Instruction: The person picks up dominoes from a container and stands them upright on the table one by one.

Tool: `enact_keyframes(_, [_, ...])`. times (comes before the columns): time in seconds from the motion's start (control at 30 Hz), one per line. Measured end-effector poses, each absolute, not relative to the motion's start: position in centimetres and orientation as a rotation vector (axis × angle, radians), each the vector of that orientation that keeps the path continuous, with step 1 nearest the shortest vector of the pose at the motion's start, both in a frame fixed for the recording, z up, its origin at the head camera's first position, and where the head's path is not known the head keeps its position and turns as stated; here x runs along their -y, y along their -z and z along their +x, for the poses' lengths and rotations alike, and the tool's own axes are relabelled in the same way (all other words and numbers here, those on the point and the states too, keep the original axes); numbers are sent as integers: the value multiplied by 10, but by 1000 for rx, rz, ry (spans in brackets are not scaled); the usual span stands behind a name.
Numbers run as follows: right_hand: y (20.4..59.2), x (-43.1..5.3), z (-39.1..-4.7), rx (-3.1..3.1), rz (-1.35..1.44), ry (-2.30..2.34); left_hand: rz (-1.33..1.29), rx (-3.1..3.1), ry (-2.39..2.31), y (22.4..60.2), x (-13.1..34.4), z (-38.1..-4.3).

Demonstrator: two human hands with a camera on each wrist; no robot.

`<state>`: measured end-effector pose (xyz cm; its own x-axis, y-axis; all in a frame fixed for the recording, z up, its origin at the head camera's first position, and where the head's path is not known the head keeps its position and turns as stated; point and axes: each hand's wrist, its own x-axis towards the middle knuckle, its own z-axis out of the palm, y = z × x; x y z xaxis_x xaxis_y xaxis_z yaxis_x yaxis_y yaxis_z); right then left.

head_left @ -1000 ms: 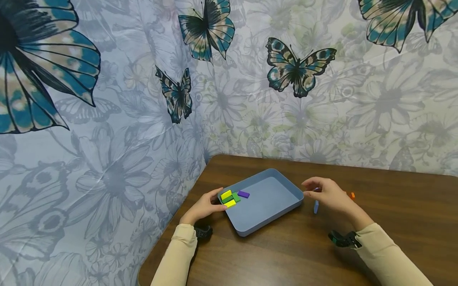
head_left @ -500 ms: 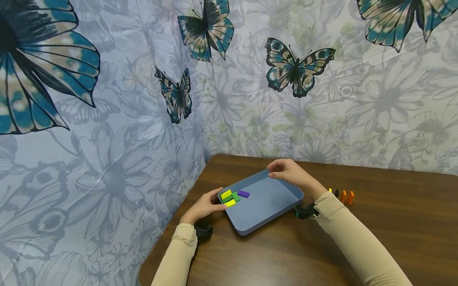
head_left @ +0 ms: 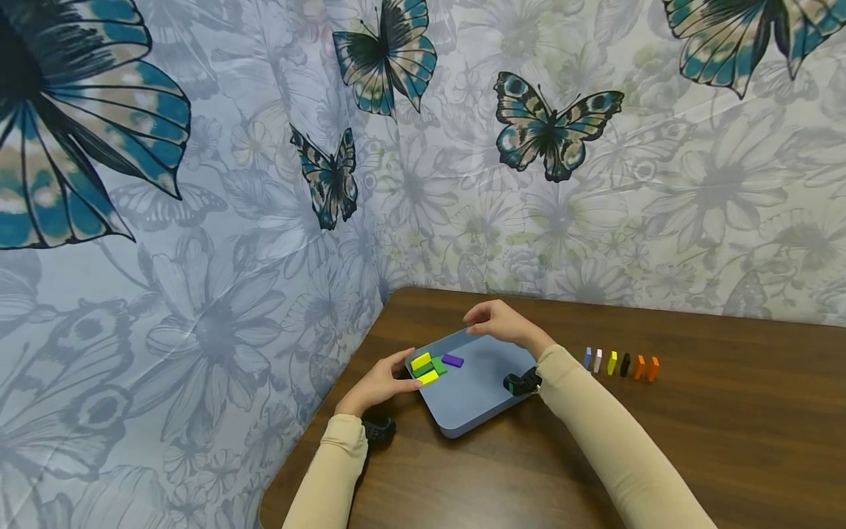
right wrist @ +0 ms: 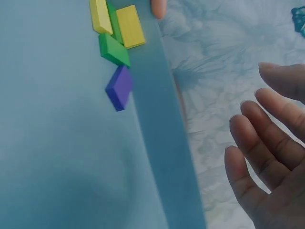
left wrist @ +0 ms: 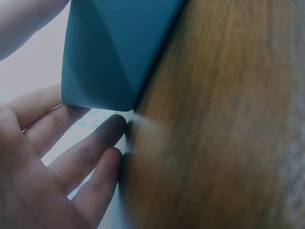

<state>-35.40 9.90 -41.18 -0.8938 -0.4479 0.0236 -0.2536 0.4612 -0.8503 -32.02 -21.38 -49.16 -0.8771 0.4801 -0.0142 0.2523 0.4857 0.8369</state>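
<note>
A shallow blue-grey tray (head_left: 463,402) lies slanted on the table. At its left end sit two yellow blocks (head_left: 421,361), green blocks (head_left: 439,366) and a purple block (head_left: 452,361), all small and flat. My left hand (head_left: 377,386) holds that end of the tray, thumb at the near side and fingers around the outside. In the left wrist view, the fingers (left wrist: 90,152) rest against the tray's wall. Above the tray's far rim hovers my right hand (head_left: 505,325). Its fingers bend loosely in the right wrist view, and nothing shows between them.
Right of the tray, several small blocks stand upright in a row: a blue block (head_left: 587,358), a white block (head_left: 598,361), a yellow block (head_left: 612,363), a black block (head_left: 625,365) and orange blocks (head_left: 653,369). Behind the brown table (head_left: 727,411) rises a butterfly-patterned wall (head_left: 661,220).
My right hand has moved left from beside the standing blocks to above the tray's far rim, uncovering the row. The left hand and the blocks in the tray have stayed put.
</note>
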Motion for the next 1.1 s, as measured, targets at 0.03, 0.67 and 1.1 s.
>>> enact_keyframes(0.03, [414, -98, -356, -2495, -602, 1411, 625, -2486, -1339, 492, 214, -320])
enact_keyframes(0.67, [456, -82, -373, -2397, -435, 1332, 599, -2459, -1390, 489, 208, -318])
enact_keyframes(1.1, [467, -76, -378, -2461, -419, 1196, 602, -2470, -1381, 491, 208, -320])
